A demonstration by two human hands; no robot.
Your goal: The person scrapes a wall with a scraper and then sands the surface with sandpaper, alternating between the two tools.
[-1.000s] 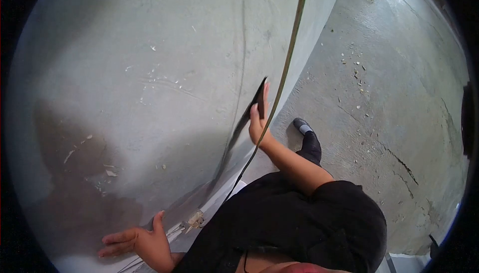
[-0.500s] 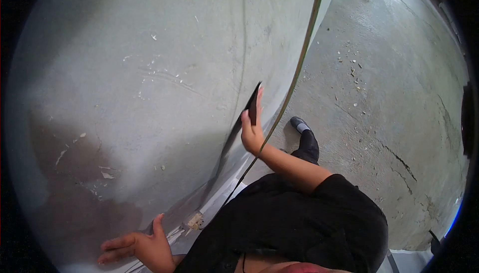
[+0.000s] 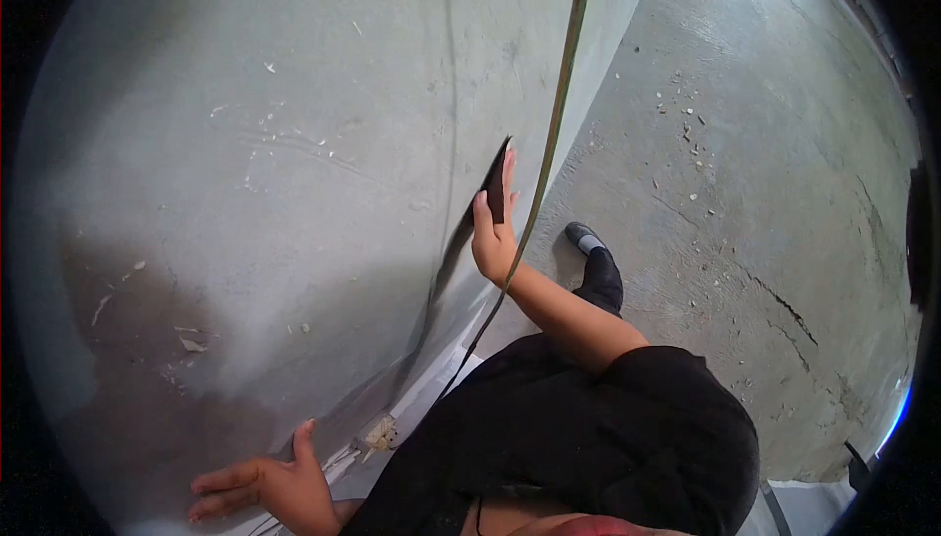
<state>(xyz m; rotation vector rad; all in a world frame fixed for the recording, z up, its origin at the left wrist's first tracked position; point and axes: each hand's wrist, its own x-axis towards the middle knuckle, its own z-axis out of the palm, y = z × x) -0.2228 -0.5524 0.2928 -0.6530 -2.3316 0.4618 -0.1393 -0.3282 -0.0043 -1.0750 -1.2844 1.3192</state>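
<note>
My right hand (image 3: 495, 237) grips a thin dark sheet that looks like sandpaper (image 3: 497, 193), with the thumb on one side and the fingers stretched along the other. The sheet is edge-on in the view, right at the grey plastered wall (image 3: 323, 213), and a dark shadow trails below it. At the lower left, my left hand (image 3: 279, 492) holds nothing; its fingers reach out and the thumb points up, close by the wall.
A long cord (image 3: 559, 110) runs past my right wrist. White flakes and scuffs mark the wall. On the concrete floor (image 3: 774, 213) lie crumbs of debris beside cracks. My shoe (image 3: 585, 237) stands near the wall. A pale broken fitting (image 3: 380, 433) sits low, near my left hand.
My right hand has moved up a little in view with the dark sheet, while the wall marks have shifted left. My left hand keeps nearly the same place and pose.
</note>
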